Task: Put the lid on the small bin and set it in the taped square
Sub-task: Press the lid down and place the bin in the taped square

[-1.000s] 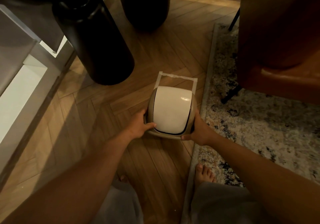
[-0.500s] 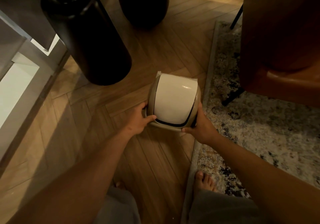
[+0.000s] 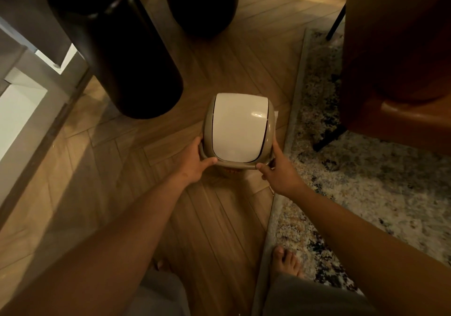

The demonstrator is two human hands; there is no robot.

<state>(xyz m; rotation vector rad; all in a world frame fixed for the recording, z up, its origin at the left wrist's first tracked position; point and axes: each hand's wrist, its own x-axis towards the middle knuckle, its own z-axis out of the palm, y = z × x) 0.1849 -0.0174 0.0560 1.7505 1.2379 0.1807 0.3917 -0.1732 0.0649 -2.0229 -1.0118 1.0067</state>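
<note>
Small bin (image 3: 240, 130), lid (image 3: 238, 126) on, stands on the wood floor (image 3: 122, 169), rug (image 3: 366, 169) at 3 o'clock (tape barely visible). Left hand (image 3: 195, 164) and right hand (image 3: 280, 171) each clasp its rim at 6 o'clock.

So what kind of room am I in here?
Probably a home living room: herringbone wooden floor, a speckled patterned rug, a brown leather armchair, and tall black floor vases beside the small beige lidded bin.
</note>
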